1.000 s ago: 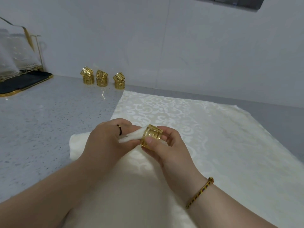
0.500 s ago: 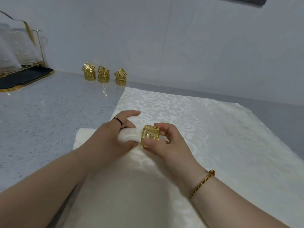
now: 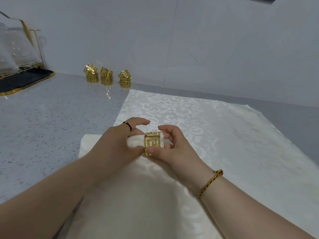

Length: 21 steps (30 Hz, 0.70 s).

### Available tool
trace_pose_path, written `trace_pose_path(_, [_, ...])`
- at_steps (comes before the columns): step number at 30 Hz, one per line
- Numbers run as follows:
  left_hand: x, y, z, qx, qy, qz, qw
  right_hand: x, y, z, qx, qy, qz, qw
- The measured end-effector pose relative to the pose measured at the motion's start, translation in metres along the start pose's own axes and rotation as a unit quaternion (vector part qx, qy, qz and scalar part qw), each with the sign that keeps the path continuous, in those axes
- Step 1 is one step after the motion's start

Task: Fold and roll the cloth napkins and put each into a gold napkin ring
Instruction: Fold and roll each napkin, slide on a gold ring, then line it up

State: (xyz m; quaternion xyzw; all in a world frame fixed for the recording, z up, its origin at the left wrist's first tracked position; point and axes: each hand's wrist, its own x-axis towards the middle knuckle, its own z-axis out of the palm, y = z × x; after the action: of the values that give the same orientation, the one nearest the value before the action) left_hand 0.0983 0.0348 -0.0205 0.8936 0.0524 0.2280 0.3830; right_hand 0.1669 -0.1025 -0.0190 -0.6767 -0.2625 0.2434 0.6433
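A rolled white cloth napkin [image 3: 135, 141] passes through a gold napkin ring [image 3: 151, 143] with a cut-out key pattern. My left hand [image 3: 119, 144] grips the roll just left of the ring. My right hand [image 3: 172, 147] pinches the ring between thumb and fingers, and a short white napkin end pokes out on the ring's right side. Both hands hover just above a cream damask cloth [image 3: 198, 135] spread on the counter. A folded white napkin [image 3: 87, 146] lies under my left hand.
Several spare gold napkin rings [image 3: 107, 76] are stacked in pairs by the back wall. A black gold-edged tray [image 3: 22, 81] with a rack of clear glassware stands at the far left. The speckled grey counter [image 3: 51, 118] stretches to the left of the cloth.
The ring has slid further onto the roll, so the napkin's end now sticks out on its right side. My left hand has regripped the roll close to the ring.
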Motion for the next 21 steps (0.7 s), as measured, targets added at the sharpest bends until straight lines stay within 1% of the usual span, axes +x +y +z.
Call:
trace_pose_path(3, [0.000, 0.000, 0.002, -0.010, -0.010, 0.000, 1.000, 0.001, 0.001, 0.000, 0.041, -0.005, 0.006, 0.999])
trace_pose_path(7, [0.001, 0.001, 0.007, -0.048, 0.035, -0.018, 0.998, 0.003, 0.004, 0.003, 0.026, 0.013, -0.002, 1.000])
trace_pose_path(8, [0.002, 0.000, 0.008, -0.057, 0.044, -0.022, 0.997, 0.004, 0.003, 0.003, 0.044, 0.012, 0.003, 0.999])
trace_pose_path(11, [0.003, -0.002, 0.008, -0.083, 0.057, -0.035, 0.994, 0.003, -0.002, 0.002, 0.169, -0.016, 0.051, 0.984])
trace_pose_path(13, [0.003, -0.003, 0.007, -0.077, 0.053, -0.034, 0.995, 0.004, -0.003, -0.003, 0.195, -0.002, 0.070, 0.978])
trace_pose_path(15, [0.002, -0.003, 0.007, -0.059, 0.043, -0.027, 0.997, 0.007, -0.001, -0.008, 0.179, 0.008, 0.078, 0.981])
trace_pose_path(18, [0.002, -0.002, 0.007, -0.025, 0.028, -0.014, 0.999, 0.009, 0.001, -0.012, 0.139, -0.004, 0.087, 0.986])
trace_pose_path(21, [0.001, -0.002, 0.006, 0.003, 0.002, 0.000, 1.000, 0.012, 0.004, -0.012, 0.112, 0.001, 0.093, 0.989])
